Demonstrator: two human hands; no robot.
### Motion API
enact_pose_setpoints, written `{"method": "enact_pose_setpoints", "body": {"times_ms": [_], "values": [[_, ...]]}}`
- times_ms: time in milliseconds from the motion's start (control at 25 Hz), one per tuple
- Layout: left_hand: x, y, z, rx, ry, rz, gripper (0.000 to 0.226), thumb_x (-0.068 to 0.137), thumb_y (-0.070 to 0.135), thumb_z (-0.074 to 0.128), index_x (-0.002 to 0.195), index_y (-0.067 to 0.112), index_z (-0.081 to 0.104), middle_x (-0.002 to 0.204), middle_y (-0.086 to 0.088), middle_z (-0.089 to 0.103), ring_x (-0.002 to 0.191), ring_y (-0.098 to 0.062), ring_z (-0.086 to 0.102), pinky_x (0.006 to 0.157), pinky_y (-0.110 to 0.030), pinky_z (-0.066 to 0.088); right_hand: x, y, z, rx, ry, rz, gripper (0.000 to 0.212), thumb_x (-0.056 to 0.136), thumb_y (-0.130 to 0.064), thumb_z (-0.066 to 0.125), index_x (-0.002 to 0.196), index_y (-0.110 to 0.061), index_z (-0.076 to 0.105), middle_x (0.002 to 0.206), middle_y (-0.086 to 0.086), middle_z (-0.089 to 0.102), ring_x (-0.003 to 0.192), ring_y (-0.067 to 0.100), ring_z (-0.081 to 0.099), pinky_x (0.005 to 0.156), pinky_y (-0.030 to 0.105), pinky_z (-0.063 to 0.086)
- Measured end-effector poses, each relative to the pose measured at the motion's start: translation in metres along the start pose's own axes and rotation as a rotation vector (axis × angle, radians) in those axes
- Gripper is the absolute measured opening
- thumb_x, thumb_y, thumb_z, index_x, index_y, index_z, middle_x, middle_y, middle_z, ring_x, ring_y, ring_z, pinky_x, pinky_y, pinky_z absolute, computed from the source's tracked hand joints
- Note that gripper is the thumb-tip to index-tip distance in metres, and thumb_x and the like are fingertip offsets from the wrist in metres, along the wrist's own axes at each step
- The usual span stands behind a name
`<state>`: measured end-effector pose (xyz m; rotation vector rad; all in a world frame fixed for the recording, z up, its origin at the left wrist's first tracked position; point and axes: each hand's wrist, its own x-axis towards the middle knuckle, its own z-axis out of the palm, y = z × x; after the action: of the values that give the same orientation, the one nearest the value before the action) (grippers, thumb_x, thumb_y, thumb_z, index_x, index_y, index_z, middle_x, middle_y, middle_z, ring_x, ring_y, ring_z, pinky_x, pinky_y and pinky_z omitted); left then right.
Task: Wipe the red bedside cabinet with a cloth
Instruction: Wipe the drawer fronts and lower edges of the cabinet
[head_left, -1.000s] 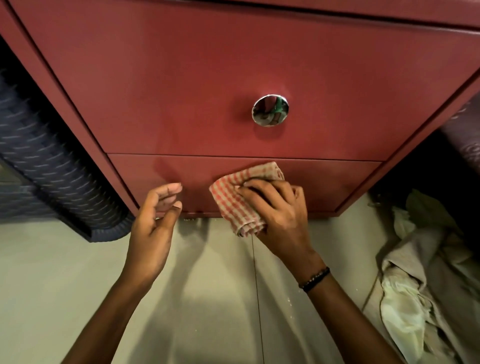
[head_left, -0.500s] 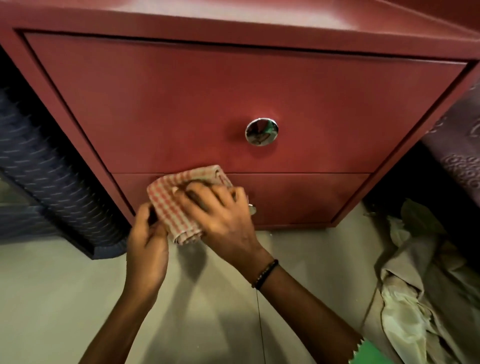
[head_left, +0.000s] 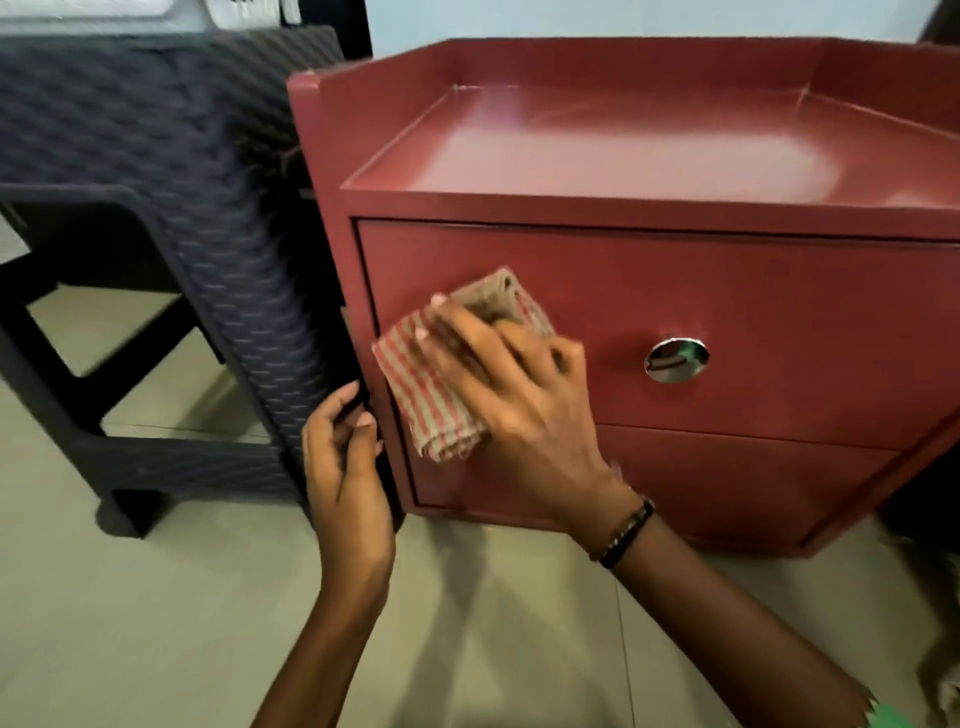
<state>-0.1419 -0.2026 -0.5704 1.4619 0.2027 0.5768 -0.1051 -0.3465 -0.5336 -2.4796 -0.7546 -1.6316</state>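
The red bedside cabinet (head_left: 753, 291) stands on the tiled floor, with a rimmed top, a large upper drawer bearing a round chrome knob (head_left: 676, 360), and a shallow lower drawer. My right hand (head_left: 519, 400) presses a folded red-and-white checked cloth (head_left: 431, 384) flat against the left part of the upper drawer front. My left hand (head_left: 345, 462) grips the cabinet's front left edge, fingers curled around the corner post in the gap beside it.
A dark woven plastic stool (head_left: 171, 208) stands close against the cabinet's left side. Pale floor tiles (head_left: 156, 623) spread in front. A crumpled cloth shows at the far right bottom corner (head_left: 943, 680).
The view has risen and pulled back, showing the cabinet top. My right hand moved the cloth from the lower drawer up onto the upper drawer's left part. My left hand took the cabinet's left edge.
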Motion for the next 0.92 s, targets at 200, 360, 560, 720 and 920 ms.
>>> {"method": "enact_pose_setpoints", "body": {"times_ms": [200,360,560,720,920], "values": [[0.005,0.021,-0.006,-0.032,-0.013,0.073,0.026,0.097,0.024,0.046,0.12,0.025,0.056,0.126,0.012,0.058,0.119,-0.003,0.055,0.106,-0.04,0.044,0.002,-0.004,0.004,-0.058,-0.148,-0.263,0.029,0.097,-0.019,0.052,0.123,-0.025,0.063,0.135,-0.01,0.057,0.118,0.011,0.048,0.085,0.031,0.032],[0.0,0.032,0.003,0.019,-0.077,0.154,0.038,0.089,0.029,0.049,0.126,0.022,0.053,0.132,0.004,0.055,0.124,-0.008,0.051,0.103,-0.031,0.044,0.029,0.027,-0.043,0.037,-0.128,0.021,0.028,0.096,-0.027,0.048,0.117,-0.026,0.065,0.132,-0.014,0.058,0.114,0.011,0.043,0.086,0.035,0.03],[-0.008,0.061,0.023,0.071,-0.244,0.26,0.038,0.09,0.024,0.048,0.127,0.025,0.052,0.132,0.01,0.052,0.123,0.0,0.049,0.09,-0.003,0.039,0.001,0.088,-0.109,0.02,-0.16,0.216,0.026,0.089,-0.021,0.065,0.113,-0.029,0.068,0.131,-0.018,0.058,0.11,0.013,0.052,0.09,0.039,0.038],[-0.01,0.075,0.033,0.068,-0.329,0.319,0.035,0.089,0.022,0.049,0.123,0.032,0.052,0.133,0.011,0.052,0.124,0.001,0.048,0.089,-0.004,0.04,-0.064,0.151,-0.148,-0.021,0.087,0.614,0.025,0.082,-0.005,0.072,0.106,-0.015,0.071,0.124,0.002,0.063,0.104,0.028,0.055,0.096,0.028,0.038],[-0.013,0.084,0.055,0.066,-0.37,0.357,0.036,0.088,0.022,0.05,0.123,0.029,0.054,0.13,0.013,0.054,0.124,-0.002,0.049,0.089,-0.006,0.041,-0.057,0.1,-0.1,0.208,0.348,0.875,0.029,0.077,-0.005,0.075,0.106,-0.002,0.069,0.122,0.007,0.052,0.116,0.009,0.045,0.102,0.017,0.033]]}}
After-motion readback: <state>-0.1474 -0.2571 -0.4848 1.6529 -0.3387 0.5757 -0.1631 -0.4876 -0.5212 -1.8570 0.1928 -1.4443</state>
